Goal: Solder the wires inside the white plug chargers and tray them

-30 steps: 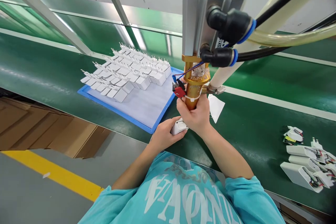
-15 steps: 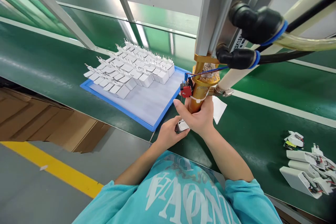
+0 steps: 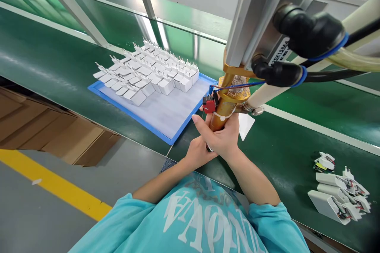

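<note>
My right hand [image 3: 221, 137] is wrapped round the lower end of a gold cylindrical tool [image 3: 220, 121], its thumb stretched along the near side. A red and black switch [image 3: 209, 104] is mounted on the tool. Just below, my left hand [image 3: 196, 154] is closed at the tool's lower end on a small white-and-dark housing [image 3: 209, 148]. Only a sliver of that housing shows; my fingers cover the rest. Beside my hands, a blue-rimmed tray [image 3: 171, 141] bears rows of white plug adapters [image 3: 160, 69] with their pins up.
A silver air cylinder [image 3: 246, 27] with black hose fittings [image 3: 297, 27] rises above my hands. Several opened white adapters [image 3: 329, 197] with wires lie at the right. A white sheet [image 3: 246, 125] is behind the tool. Cardboard boxes [image 3: 86, 142] stand left of the bench.
My left hand has moved slightly right and in under my right hand, so the white housing is now mostly hidden. My right hand stays round the tool. The view has shifted a little.
</note>
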A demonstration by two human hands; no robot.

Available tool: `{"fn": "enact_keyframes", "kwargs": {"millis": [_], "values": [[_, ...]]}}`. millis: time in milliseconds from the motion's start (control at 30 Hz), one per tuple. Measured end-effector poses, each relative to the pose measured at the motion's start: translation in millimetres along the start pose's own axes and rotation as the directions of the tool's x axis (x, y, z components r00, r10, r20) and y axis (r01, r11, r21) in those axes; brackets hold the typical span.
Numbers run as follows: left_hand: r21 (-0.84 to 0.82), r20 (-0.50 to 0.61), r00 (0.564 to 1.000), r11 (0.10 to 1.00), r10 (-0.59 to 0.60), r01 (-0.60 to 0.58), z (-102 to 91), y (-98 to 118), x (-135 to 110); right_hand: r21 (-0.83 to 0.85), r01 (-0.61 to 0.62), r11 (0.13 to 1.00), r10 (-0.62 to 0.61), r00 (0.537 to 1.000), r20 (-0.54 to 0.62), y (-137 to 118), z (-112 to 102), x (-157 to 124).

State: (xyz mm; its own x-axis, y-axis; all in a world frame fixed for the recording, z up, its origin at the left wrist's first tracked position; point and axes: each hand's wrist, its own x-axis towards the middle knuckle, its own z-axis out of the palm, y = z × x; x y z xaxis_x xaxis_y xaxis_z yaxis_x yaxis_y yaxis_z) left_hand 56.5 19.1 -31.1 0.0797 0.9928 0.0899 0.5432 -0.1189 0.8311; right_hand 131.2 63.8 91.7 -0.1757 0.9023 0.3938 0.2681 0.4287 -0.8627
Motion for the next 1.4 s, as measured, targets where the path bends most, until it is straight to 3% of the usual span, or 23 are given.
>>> {"fn": "enact_keyframes", "kwargs": {"millis": [100,400,633,833,1000,1200,1400], "values": [[-0.021,-0.028,1.0,1.0,0.009,-0.009,2.3,-2,-2,0.005,0.037,0.999,-0.037,0.999,0.017,4,-1,1],[-0.097,-0.063,0.998,0.995,0.018,-0.024,3.5,-5,-2,0.006,-0.017,1.0,0.017,1.0,0.027,8,-1,0],[-0.082,-0.083,0.996,0.996,0.038,-0.045,2.8,-2,-2,0.081,0.081,0.993,-0.077,0.996,-0.046,8,0,2],[0.215,-0.137,0.99,0.977,0.032,-0.001,-2.0,-1,2,0.146,0.111,0.983,-0.105,0.993,-0.048,12,-1,3],[0.398,-0.226,0.965,0.917,0.133,-0.033,-14.6,-6,4,0.236,0.105,0.966,-0.105,0.994,-0.012,26,-5,5],[0.226,-0.304,0.936,0.968,0.177,-0.11,-33.4,-5,4,0.167,0.068,0.984,-0.052,0.994,-0.101,42,-25,7],[-0.039,-0.132,0.987,0.994,0.094,-0.1,-46.9,9,6,-0.203,-0.061,0.977,-0.02,0.928,-0.372,63,-75,0]]}}
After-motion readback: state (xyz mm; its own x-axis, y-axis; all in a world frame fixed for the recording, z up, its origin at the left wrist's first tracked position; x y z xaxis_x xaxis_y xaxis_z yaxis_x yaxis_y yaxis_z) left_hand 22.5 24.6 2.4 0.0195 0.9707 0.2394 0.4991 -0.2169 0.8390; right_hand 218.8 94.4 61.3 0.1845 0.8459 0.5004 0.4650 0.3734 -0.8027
